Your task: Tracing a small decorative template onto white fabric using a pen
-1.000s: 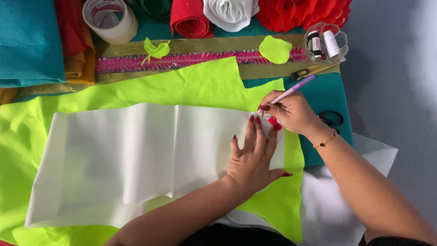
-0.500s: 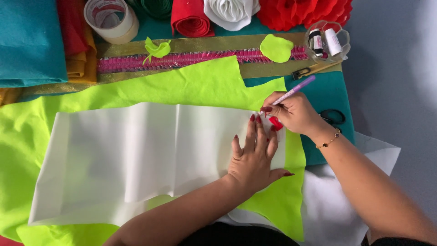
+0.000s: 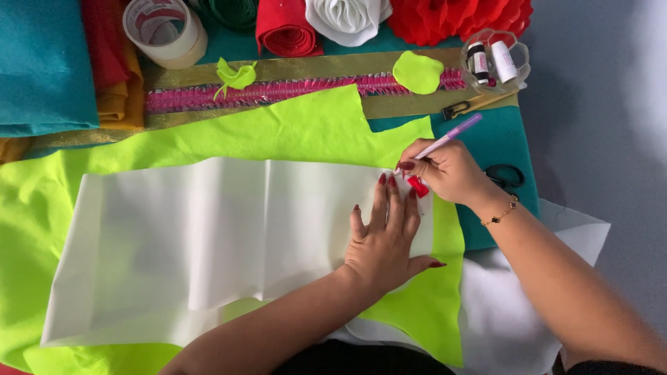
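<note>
On the table [image 3: 597, 104], a grey-blue top shows bare along the right side, and I see most of the rest buried under cloth: a teal sheet [image 3: 500, 139] at the back, a bright lime sheet [image 3: 208, 139] spread across the middle, a white one [image 3: 528, 305] at the lower right. No walls or room come into my view.

A wide strip of white paper [image 3: 208, 243] lies flat on the lime sheet. My left hand [image 3: 385, 239] presses open-palmed on its right end, fingers spread, gripping nothing. My right hand [image 3: 451, 170] is closed around a lilac pen [image 3: 445, 141], its tip at the paper's upper right corner, just beside the left fingertips; something small and red [image 3: 417, 185] sits under that hand, and I cannot tell what.

Along the back edge I see a roll of tape [image 3: 163, 28], rolled red felt [image 3: 285, 28], a white fabric rose [image 3: 347, 17], a pink sequin band [image 3: 278, 90], and a clear dish of thread spools [image 3: 495, 61]. Black scissors [image 3: 507, 177] lie half hidden behind my right wrist.
</note>
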